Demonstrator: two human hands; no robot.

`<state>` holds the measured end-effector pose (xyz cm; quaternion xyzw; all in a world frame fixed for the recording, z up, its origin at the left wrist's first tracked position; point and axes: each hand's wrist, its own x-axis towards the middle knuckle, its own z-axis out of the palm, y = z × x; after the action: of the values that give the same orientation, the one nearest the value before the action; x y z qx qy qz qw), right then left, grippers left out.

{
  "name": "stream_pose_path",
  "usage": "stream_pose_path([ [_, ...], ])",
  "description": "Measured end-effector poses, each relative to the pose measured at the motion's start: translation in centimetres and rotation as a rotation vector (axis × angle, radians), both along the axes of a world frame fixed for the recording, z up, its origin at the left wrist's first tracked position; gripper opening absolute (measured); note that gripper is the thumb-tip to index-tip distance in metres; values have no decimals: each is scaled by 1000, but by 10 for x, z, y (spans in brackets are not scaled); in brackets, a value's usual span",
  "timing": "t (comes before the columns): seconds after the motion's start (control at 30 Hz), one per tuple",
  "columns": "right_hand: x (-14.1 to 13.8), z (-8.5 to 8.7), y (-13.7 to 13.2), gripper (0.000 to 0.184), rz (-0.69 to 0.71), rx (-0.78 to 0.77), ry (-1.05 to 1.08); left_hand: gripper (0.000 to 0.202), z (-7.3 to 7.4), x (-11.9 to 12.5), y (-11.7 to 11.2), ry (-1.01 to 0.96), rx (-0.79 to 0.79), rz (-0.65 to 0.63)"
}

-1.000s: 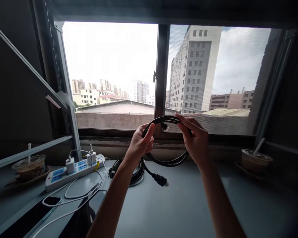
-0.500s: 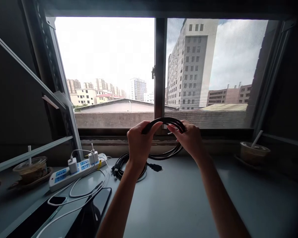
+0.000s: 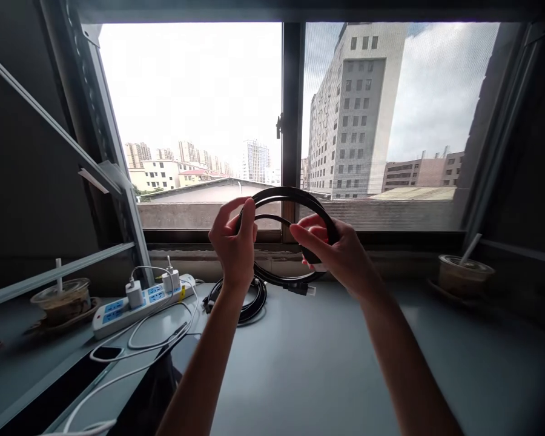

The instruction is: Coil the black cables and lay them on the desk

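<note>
A coiled black cable (image 3: 287,194) is held up above the table in front of the window. My left hand (image 3: 235,233) is closed on the left side of the loops, thumb upright against them. On the other side my right hand (image 3: 331,242) grips the loops, its fingers curled round a dark end piece that is partly hidden. A connector (image 3: 300,289) with a pale tip hangs below the loops, close to the tabletop. Behind my left wrist lies another black cable coil (image 3: 255,306) on the table.
On the left stand a white power strip (image 3: 140,306) with chargers, a looping white cable (image 3: 138,346), a phone (image 3: 68,387) and a dark tablet-like slab (image 3: 149,387). Drink cups stand at the left (image 3: 63,301) and right (image 3: 464,275). A metal frame (image 3: 122,200) rises at left.
My hands have moved apart and the coil between them has opened wider and risen. A pale-tipped connector now hangs below the loops. The view has shifted slightly.
</note>
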<state>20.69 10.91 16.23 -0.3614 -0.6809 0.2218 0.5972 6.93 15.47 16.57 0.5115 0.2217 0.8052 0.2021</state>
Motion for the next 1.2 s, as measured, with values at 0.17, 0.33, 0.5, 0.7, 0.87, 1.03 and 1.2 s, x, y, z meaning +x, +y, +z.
stream_pose_path([
  [0.17,3,-8,13,65,-373,295,-238,26,0,-7,9,-16,-165,-93],
  [0.33,3,-11,26,33,-556,604,-346,37,5,-18,1,42,-297,-211],
  [0.5,-1,-13,32,24,-629,640,-366,35,6,-22,1,147,-353,-236],
  [0.7,9,-19,49,25,-442,337,-301,38,5,-27,8,355,-429,-346],
  [0.87,17,-24,55,48,-434,209,-553,30,0,-17,13,250,-397,-212],
  [1.03,25,-30,72,42,-500,275,-510,39,-7,-9,21,336,-442,-302],
  [1.2,37,-42,91,38,-492,31,-365,65,-22,-7,36,595,-584,-206],
])
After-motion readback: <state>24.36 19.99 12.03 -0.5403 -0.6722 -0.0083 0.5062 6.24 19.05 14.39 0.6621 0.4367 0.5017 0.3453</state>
